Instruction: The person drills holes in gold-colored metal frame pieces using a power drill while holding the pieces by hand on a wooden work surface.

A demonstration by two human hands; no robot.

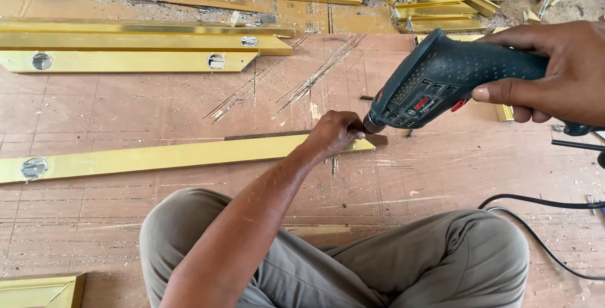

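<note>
Head view: right hand (554, 75) is wrapping its fingers around the grip of a dark green electric drill (441, 81), tilting it so the nose is pointing toward seven o'clock. Left hand (334, 134) is pinching, fingers closed narrowly, at the drill's tip, apparently steadying it over the mitred end of a gold metal strip (176, 155) lying on the scratched plywood floor (126, 106). Similar gold strips (126, 43) are lying at eleven o'clock; a black cable (535, 220) is trailing at four o'clock.

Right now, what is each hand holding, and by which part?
The right hand grips the dark green power drill by its handle. The left hand pinches the drill's tip at the gold metal strip.
</note>
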